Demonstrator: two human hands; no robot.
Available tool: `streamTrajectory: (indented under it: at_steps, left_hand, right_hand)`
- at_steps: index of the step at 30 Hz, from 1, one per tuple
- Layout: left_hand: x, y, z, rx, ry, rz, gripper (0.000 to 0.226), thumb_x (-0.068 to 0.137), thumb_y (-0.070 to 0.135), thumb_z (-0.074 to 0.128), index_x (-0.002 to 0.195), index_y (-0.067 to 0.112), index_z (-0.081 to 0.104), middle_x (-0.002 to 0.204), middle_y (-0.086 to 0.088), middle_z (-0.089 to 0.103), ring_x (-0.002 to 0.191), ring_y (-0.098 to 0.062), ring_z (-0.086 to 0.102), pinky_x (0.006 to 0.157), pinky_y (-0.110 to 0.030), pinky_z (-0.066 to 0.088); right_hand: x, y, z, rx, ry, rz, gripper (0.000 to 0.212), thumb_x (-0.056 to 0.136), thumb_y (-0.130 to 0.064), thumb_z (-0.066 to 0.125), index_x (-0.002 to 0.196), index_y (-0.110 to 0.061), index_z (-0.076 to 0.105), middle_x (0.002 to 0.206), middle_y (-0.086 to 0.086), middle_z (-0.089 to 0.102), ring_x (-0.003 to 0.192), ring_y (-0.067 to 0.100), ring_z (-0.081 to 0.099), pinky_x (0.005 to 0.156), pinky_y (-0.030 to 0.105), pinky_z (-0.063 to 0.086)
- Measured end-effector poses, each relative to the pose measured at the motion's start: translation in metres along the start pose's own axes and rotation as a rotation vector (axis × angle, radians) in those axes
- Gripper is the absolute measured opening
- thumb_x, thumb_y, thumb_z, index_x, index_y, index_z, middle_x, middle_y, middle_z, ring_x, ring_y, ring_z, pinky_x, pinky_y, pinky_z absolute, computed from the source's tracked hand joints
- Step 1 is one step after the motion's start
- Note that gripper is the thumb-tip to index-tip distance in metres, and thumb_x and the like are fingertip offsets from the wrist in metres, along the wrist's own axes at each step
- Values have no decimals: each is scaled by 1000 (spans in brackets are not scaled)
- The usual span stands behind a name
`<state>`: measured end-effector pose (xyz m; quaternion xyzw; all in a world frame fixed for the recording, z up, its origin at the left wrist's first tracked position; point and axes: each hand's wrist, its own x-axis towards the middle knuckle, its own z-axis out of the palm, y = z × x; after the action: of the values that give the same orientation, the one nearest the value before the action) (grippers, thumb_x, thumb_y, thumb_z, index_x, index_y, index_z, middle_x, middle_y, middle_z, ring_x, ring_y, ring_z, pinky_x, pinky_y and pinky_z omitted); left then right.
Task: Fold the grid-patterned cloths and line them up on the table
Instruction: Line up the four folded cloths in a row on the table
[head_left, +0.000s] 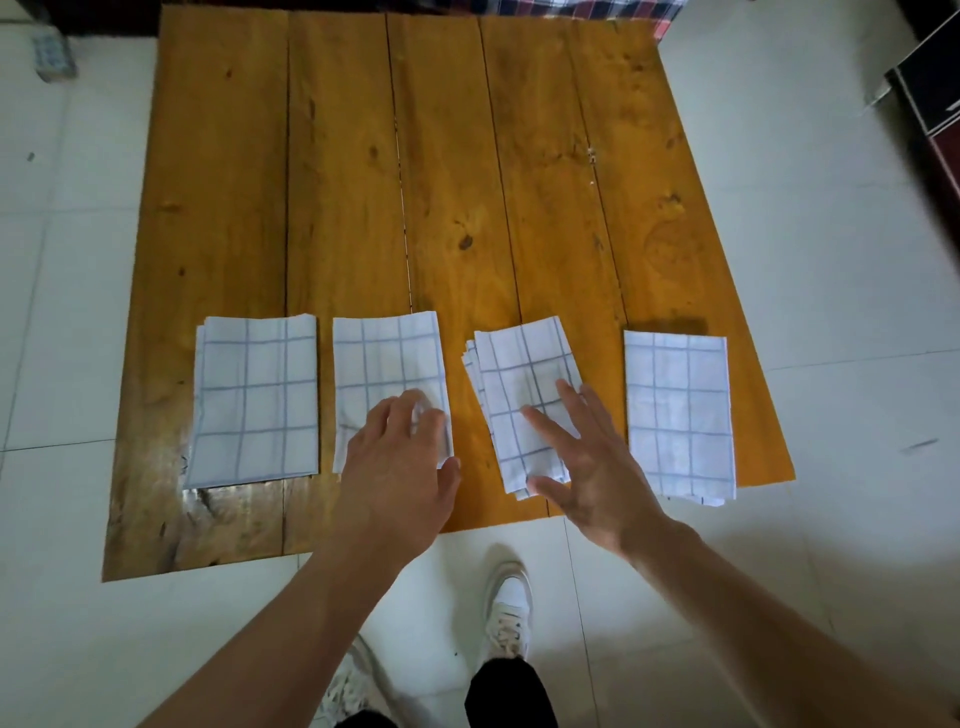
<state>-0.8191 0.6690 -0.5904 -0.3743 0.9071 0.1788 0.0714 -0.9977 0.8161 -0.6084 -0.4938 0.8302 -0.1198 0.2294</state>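
Hands first: my left hand (400, 467) lies palm down on the near right part of the second cloth (389, 387), fingers loosely curled and a little blurred, resting on the fabric rather than pinching it as far as I can see. My right hand (587, 462) is spread wide, fingers splayed over the near half of the third cloth (524, 395), thumb at the cloth's near corner; I cannot tell whether the palm presses down or hovers just above, but nothing is clasped in it. Four folded grid cloths sit in a row along the near edge of the wooden table (467, 156). The first cloth (254, 400) on the far left lies square and untouched, apart from its neighbour. The second is roughly straight too. The third is tilted, its far end leaning left, with layers fanned out along its left edge. The fourth cloth (678, 410) on the right lies straight, its near end hanging just over the table's edge. The rest of the table beyond the row is bare planks. Below the table edge I see a white shoe (506, 608) on the pale tiled floor (831, 260), and a checked fabric (582, 8) at the table's far end.
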Motion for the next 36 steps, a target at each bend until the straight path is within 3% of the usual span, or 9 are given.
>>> streamTrajectory:
  at_steps: [4, 13, 18, 32, 36]
  left_hand:
    - [-1, -2, 1, -10, -16, 1, 46, 93, 48, 56, 134, 28, 49, 150, 0, 40, 139, -24, 36, 105, -39, 43]
    - [-2, -3, 2, -24, -57, -11, 53, 95, 52, 49, 143, 32, 40, 158, 3, 29, 145, -23, 27, 114, -42, 37]
    - [-2, -3, 0, -35, -65, -7, 54, 95, 52, 50, 143, 32, 40, 158, 3, 28, 146, -22, 25, 113, -40, 36]
    - [0, -4, -1, -28, -66, 9, 54, 95, 53, 49, 144, 35, 37, 158, 5, 25, 145, -20, 23, 113, -37, 34]
    - [1, -2, -4, -42, -38, 1, 49, 94, 50, 54, 138, 31, 47, 152, 3, 37, 139, -21, 34, 108, -36, 39]
  right_hand:
    - [24, -15, -1, -73, -14, 35, 71, 92, -57, 55, 153, -40, 22, 165, -4, -5, 150, 19, -16, 116, 40, 11]
    - [43, -25, 0, -103, 20, 91, 74, 90, -58, 55, 153, -39, 21, 166, -2, 1, 151, 22, -10, 117, 40, 12]
    - [25, -30, 12, -99, 100, 121, 74, 87, -58, 59, 152, -36, 30, 165, 2, 10, 152, 26, -1, 115, 41, 13]
    - [22, -36, 16, -7, 84, 117, 75, 84, -64, 50, 151, -39, 28, 165, -2, 4, 152, 22, -8, 120, 48, 17]
    - [16, -30, 7, 62, 69, 97, 78, 82, -70, 50, 151, -41, 27, 165, -8, 0, 151, 15, -12, 119, 44, 11]
